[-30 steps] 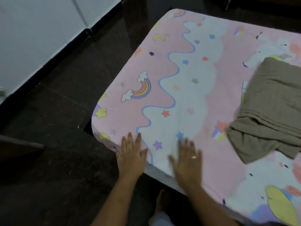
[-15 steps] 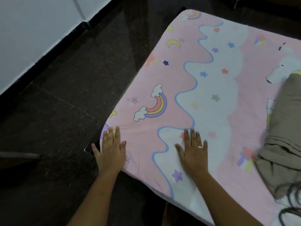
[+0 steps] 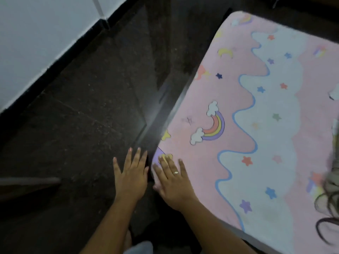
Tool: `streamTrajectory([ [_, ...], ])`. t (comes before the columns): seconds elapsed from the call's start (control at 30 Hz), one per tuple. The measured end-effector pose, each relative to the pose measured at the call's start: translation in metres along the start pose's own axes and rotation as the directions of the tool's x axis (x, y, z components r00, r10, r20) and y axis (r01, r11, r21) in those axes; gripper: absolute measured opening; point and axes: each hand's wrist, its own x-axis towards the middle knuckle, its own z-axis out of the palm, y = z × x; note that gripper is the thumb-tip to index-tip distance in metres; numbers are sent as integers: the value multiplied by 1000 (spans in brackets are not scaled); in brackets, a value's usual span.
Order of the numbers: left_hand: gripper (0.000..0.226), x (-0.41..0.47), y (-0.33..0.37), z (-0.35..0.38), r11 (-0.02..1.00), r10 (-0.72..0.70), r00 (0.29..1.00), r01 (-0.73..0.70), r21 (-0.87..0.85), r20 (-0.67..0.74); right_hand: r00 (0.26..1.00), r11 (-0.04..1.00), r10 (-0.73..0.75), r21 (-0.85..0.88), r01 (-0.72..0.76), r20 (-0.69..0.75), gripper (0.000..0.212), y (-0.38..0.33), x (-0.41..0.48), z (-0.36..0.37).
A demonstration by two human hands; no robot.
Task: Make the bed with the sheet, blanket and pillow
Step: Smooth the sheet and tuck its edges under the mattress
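Observation:
A pink and white sheet (image 3: 244, 114) printed with rainbows, stars and clouds lies spread over the mattress. My right hand (image 3: 172, 178), wearing a ring, rests flat with fingers apart on the sheet's near left corner. My left hand (image 3: 131, 176) is open just off that corner, its fingers spread above the dark floor and bed frame. A sliver of the folded olive blanket (image 3: 333, 169) shows blurred at the right edge. No pillow is in view.
Dark tiled floor (image 3: 82, 125) runs along the bed's left side up to a white wall (image 3: 36, 33) with a black skirting. The dark bed frame edge (image 3: 165, 99) sticks out beside the mattress. Strands of hair (image 3: 328, 213) hang at the right.
Both hands have slid left along the sheet's near edge to the corner; my left hand is now off the mattress. The view has turned left, pushing the blanket almost out of frame.

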Motion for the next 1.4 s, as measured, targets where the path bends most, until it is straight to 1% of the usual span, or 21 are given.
streamTrajectory([
  [0.07, 55, -15, -38, -29, 997, 79, 996, -79, 2, -30, 987, 998, -55, -33, 61, 150, 63, -10, 7, -34],
  [0.1, 54, -26, -53, -44, 996, 91, 994, -90, 14, -63, 977, 993, -90, -63, 104, 193, 63, -13, 8, -49],
  [0.13, 52, -36, -71, -64, 995, 100, 991, -99, 21, -86, 975, 995, -73, -47, 84, 209, 62, -21, 7, -71],
  [0.17, 47, -45, -87, -88, 993, 117, 987, -115, 16, -109, 979, 1000, -23, 6, 22, 202, 62, -32, 5, -92],
  [0.2, 42, -52, -102, -111, 993, 118, 982, -116, 16, -150, 985, 997, 35, 58, -46, 166, 62, -44, 2, -115],
  [0.23, 46, -57, -113, -134, 995, 98, 984, -98, 4, -148, 990, 989, 89, 109, -101, 113, 61, -56, -2, -134],
  [0.27, 54, -59, -120, -152, 998, 57, 995, -58, 1, -83, 989, 979, 128, 151, -138, 80, 60, -65, -6, -149],
  [0.33, 56, -62, -134, -187, 1000, 23, 1000, -23, 6, 7, 980, 963, 195, 178, -200, 44, 58, -81, -16, -180],
  [0.4, 55, -56, -136, -214, 999, 42, 999, -42, -16, 16, 970, 949, 243, 202, -242, 23, 58, -89, -18, -206],
  [0.5, 56, -45, -124, -249, 992, 116, 993, -116, -45, -2, 949, 916, 316, 256, -308, 13, 57, -90, -21, -236],
  [0.63, 58, -19, -91, -285, 969, 243, 969, -245, -39, -43, 909, 865, 416, 304, -399, 11, 58, -69, -21, -268],
  [0.8, 59, 23, -36, -327, 917, 399, 915, -398, 21, -68, 819, 788, 569, 333, -518, -71, 58, -26, -8, -300],
  [0.87, 60, 39, -15, -342, 891, 455, 888, -454, 35, -68, 787, 758, 612, 343, -555, -79, 59, -11, -2, -309],
  [1.0, 60, 63, 18, -368, 849, 529, 845, -526, 59, -75, 752, 717, 656, 362, -596, -60, 61, 8, 10, -318],
  [1.13, 60, 84, 37, -378, 819, 573, 818, -570, 63, -42, 725, 689, 688, 351, -634, -39, 64, 18, 23, -327],
  [1.23, 60, 98, 43, -377, 797, 600, 800, -599, 84, 14, 705, 664, 709, 368, -651, -30, 64, 24, 29, -335],
  [1.33, 60, 118, 46, -371, 759, 644, 764, -645, 88, 47, 661, 612, 751, 387, -690, -9, 64, 27, 37, -339],
  [1.4, 59, 135, 46, -371, 719, 686, 724, -690, 83, 77, 624, 567, 781, 407, -716, 10, 64, 29, 49, -341],
])
